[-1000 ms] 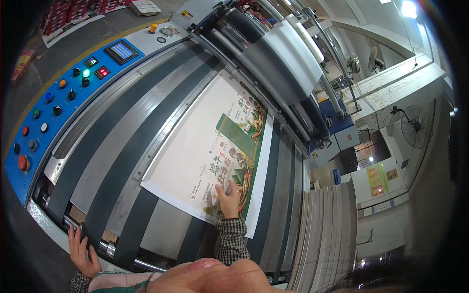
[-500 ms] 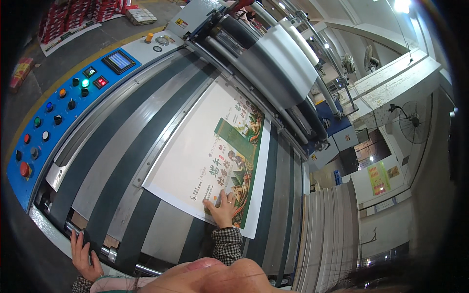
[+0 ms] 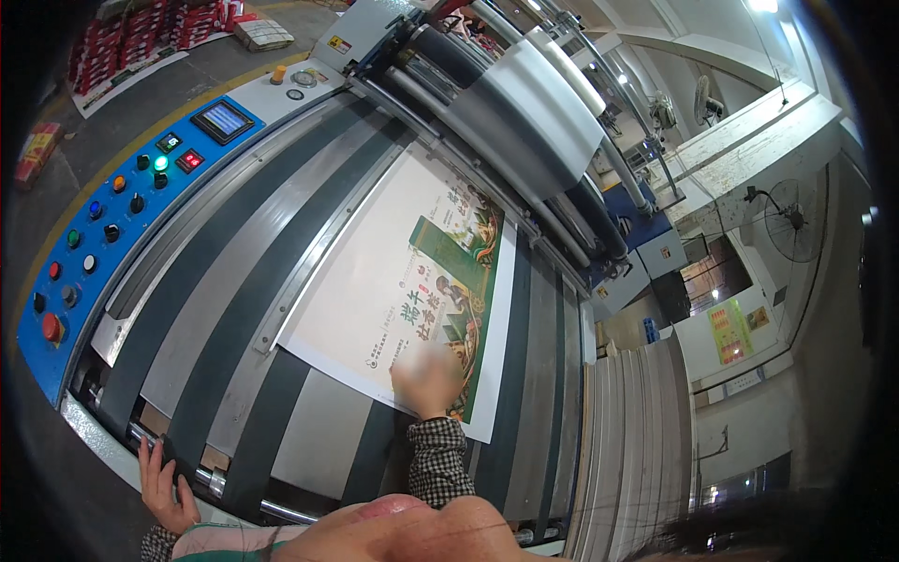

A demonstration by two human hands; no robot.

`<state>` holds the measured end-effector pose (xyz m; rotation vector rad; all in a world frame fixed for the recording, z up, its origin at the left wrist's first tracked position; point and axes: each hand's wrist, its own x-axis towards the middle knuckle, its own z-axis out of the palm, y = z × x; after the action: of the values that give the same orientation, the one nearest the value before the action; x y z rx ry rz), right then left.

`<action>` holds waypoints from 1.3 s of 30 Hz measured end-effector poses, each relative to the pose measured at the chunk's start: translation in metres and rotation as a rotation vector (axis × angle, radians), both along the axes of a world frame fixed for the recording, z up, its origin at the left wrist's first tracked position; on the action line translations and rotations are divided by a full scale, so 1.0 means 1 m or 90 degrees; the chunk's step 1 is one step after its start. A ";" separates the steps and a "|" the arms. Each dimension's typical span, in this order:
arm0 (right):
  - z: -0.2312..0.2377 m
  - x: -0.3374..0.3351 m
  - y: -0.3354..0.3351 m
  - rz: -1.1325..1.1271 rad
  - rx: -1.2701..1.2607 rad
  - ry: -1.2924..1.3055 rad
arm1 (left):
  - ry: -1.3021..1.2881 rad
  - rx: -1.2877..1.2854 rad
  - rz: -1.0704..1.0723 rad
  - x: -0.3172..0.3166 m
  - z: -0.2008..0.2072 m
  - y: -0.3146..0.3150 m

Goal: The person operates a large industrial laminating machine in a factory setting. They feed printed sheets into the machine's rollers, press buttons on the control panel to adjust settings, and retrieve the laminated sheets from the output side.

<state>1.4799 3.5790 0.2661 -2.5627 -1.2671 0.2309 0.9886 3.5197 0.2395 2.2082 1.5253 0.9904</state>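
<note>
A large printed sheet (image 3: 346, 272), cream with a green and food-patterned edge, lies flat on the machine's belted feed table (image 3: 323, 431). Its far end reaches the rollers. On the sheet's near part rests my right hand (image 3: 431, 379), smeared by motion, so its fingers cannot be made out. My left hand (image 3: 169, 487) has its fingers spread, at the table's near left edge beside a metal roller end. Nothing is held in it.
A blue control panel (image 3: 140, 201) with buttons and a screen runs along the left. Large rollers (image 3: 524, 122) span the far end. To the right stands a tall stack of sheets (image 3: 632, 431). A wall fan (image 3: 791, 220) and red bundles (image 3: 117, 42) are farther off.
The printed sheet has slid a little toward the rollers. My right hand has moved forward over it and is now blurred. My left hand stays at the near left edge.
</note>
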 end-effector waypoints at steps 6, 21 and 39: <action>-0.001 0.000 0.008 -0.003 0.016 -0.050 | -0.004 -0.002 0.004 0.000 0.001 0.000; -0.003 0.014 0.021 -0.009 0.003 -0.030 | -0.001 -0.009 0.018 0.001 0.004 0.000; -0.003 0.031 0.034 -0.016 -0.006 -0.026 | -0.010 -0.010 0.024 0.003 0.003 0.000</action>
<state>1.5105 3.6129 0.2631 -2.6029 -1.2503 0.1814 0.9911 3.5199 0.2430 2.1629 1.5680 1.0006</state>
